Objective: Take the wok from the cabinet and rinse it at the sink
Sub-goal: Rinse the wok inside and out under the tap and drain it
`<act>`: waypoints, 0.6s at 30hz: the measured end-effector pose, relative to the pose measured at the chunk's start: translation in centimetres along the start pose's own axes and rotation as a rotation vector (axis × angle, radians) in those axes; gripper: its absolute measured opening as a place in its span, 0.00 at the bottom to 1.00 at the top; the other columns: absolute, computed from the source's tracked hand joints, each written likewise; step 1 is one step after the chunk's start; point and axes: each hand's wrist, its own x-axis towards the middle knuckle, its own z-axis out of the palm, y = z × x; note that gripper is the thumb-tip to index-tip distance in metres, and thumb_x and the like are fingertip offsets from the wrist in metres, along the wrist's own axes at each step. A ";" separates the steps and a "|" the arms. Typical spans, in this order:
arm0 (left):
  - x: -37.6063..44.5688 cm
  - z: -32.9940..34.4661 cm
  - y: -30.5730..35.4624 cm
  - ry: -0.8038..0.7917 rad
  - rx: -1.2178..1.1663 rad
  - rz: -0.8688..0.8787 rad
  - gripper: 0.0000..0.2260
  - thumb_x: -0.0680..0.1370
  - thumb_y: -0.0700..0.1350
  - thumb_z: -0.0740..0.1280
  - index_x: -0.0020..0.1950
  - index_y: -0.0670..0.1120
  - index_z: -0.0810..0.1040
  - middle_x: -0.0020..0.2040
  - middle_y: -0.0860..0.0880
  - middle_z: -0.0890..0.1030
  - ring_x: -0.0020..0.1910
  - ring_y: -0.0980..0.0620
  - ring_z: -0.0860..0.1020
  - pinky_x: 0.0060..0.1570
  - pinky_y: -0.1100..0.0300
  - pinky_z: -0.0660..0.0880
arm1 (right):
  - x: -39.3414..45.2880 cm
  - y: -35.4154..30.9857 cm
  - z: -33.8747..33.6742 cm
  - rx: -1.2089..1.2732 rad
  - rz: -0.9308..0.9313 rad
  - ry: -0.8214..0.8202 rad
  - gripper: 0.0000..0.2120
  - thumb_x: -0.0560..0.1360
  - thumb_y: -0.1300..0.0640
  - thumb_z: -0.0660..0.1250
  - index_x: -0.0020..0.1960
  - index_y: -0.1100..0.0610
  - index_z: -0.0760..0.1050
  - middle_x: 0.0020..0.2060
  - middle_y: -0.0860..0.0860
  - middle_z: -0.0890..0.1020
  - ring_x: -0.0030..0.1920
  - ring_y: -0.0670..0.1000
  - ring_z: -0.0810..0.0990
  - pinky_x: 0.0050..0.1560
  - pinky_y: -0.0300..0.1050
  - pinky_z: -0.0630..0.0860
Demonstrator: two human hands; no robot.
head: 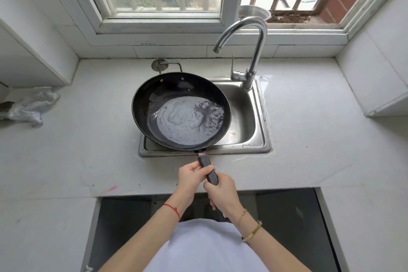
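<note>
Using the sink (254, 117) as reference. Far left of it, a crumpled silvery cloth (28, 107) is lying on the counter (88, 150), well apart from everything else. Just behind the sink's left corner I'm seeing a small metal bracket (161, 65) fixed to the counter.

The wok (181, 110) is sitting over the left half of the sink, rim overhanging the basin's left and front edges, tilted a little. It's holding a shallow pool of water, rippling, so I'm reading this as mid-rinse, swirl stage. No water is coming out of the faucet (254, 51), which is standing at the sink's back right corner with the spout aimed left over the basin.

The handle (209, 171) is sticking out toward me across the sink's front edge. Left hand (192, 176) is wrapped around it nearer the wok; right hand (223, 190) is closed around the tail end. Both are gripping firmly, nothing else in them.

Handling call: rigid steel, probably heavy, and the sloshing water is shifting the load around. Wet metal will be slippery, so the textured handle is the only sensible hold, two hands as now. I'm expecting the long lever to fight the wrists when tipping the water out. Risk is spilling over the front edge onto the counter.
</note>
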 end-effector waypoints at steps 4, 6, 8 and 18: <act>-0.3 -0.2 0.2 -0.045 -0.036 -0.037 0.06 0.74 0.34 0.71 0.50 0.40 0.83 0.43 0.47 0.87 0.46 0.51 0.84 0.48 0.62 0.80 | -0.4 -0.5 0.1 -0.091 -0.035 0.049 0.10 0.75 0.64 0.62 0.37 0.53 0.71 0.30 0.52 0.75 0.25 0.52 0.74 0.21 0.40 0.71; -0.3 -0.2 0.3 -0.096 -0.067 -0.057 0.11 0.75 0.33 0.69 0.57 0.36 0.81 0.47 0.45 0.87 0.47 0.53 0.85 0.48 0.63 0.80 | -0.5 -0.5 0.0 -0.146 -0.068 0.089 0.12 0.75 0.63 0.63 0.37 0.50 0.70 0.31 0.50 0.76 0.28 0.52 0.76 0.24 0.42 0.74; -0.1 -0.1 0.5 -0.144 -0.108 -0.084 0.14 0.76 0.33 0.68 0.61 0.35 0.78 0.51 0.43 0.86 0.50 0.51 0.84 0.50 0.62 0.80 | -0.5 -0.3 -0.1 -0.195 -0.107 0.125 0.09 0.76 0.62 0.65 0.40 0.50 0.72 0.33 0.48 0.77 0.33 0.51 0.78 0.31 0.45 0.79; 0.1 0.5 1.4 -0.166 -0.057 -0.057 0.13 0.75 0.32 0.69 0.59 0.33 0.79 0.50 0.41 0.85 0.49 0.49 0.84 0.51 0.60 0.81 | -0.2 -0.5 -0.5 -0.171 -0.130 0.160 0.08 0.75 0.60 0.63 0.37 0.52 0.72 0.29 0.50 0.76 0.28 0.53 0.78 0.28 0.51 0.79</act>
